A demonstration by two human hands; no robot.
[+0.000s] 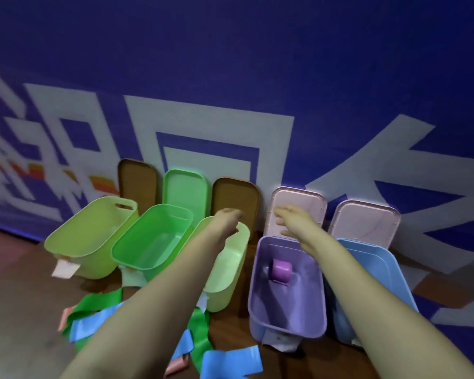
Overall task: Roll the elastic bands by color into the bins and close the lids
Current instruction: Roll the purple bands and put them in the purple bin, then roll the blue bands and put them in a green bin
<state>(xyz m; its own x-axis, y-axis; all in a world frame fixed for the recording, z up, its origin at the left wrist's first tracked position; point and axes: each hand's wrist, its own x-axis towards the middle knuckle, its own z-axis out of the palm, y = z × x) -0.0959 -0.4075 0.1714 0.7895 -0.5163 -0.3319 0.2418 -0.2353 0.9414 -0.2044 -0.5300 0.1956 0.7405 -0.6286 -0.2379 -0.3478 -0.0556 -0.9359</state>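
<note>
A purple bin sits on the floor with a rolled purple band inside. Its pink lid leans on the wall behind it. My right hand reaches over the bin, its straight, spread fingers touching that lid's face. My left hand hovers over the far rim of a pale green bin, in front of a brown lid; its fingers are loosely bent and nothing shows in them. Loose green bands, blue bands and a pink band lie on the floor near me.
A blue bin with a pink lid behind it stands at the right. A green bin and a yellow-green bin stand at the left, with a green lid and another brown lid against the blue wall.
</note>
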